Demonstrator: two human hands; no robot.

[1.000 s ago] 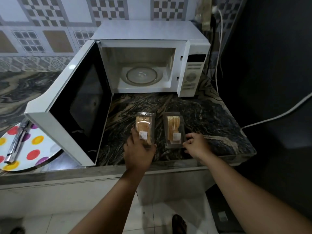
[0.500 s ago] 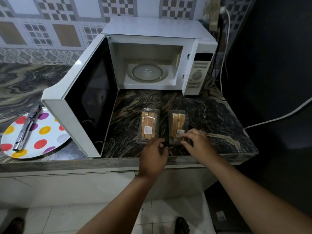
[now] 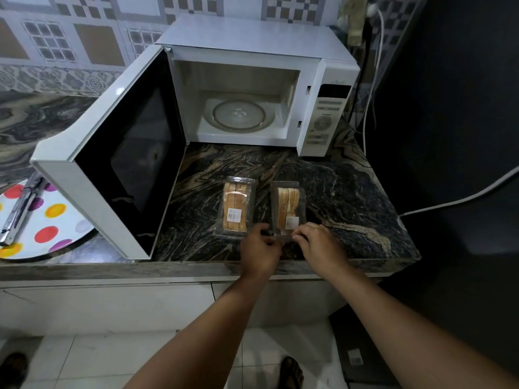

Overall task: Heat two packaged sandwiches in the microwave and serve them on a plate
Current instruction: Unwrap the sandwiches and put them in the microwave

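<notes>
Two packaged sandwiches in clear plastic boxes lie side by side on the dark marble counter, in front of the white microwave [image 3: 325,88]. The left package [image 3: 235,206] lies free. Both hands are at the near edge of the right package [image 3: 288,204]: my left hand [image 3: 259,252] pinches its near left corner, and my right hand [image 3: 320,247] pinches its near right corner. The microwave door [image 3: 123,153] stands wide open to the left, and the glass turntable [image 3: 238,115] inside is bare. A white plate with coloured dots [image 3: 42,228] sits at the far left.
Metal tongs [image 3: 19,211] lie on the dotted plate, which is partly behind the open door. White cables [image 3: 455,202] run along the dark wall on the right. The counter's front edge [image 3: 196,266] is just under my hands.
My left hand left the left package and moved right to the near corner of the right package. My right hand stayed on the right package. The view has shifted slightly.
</notes>
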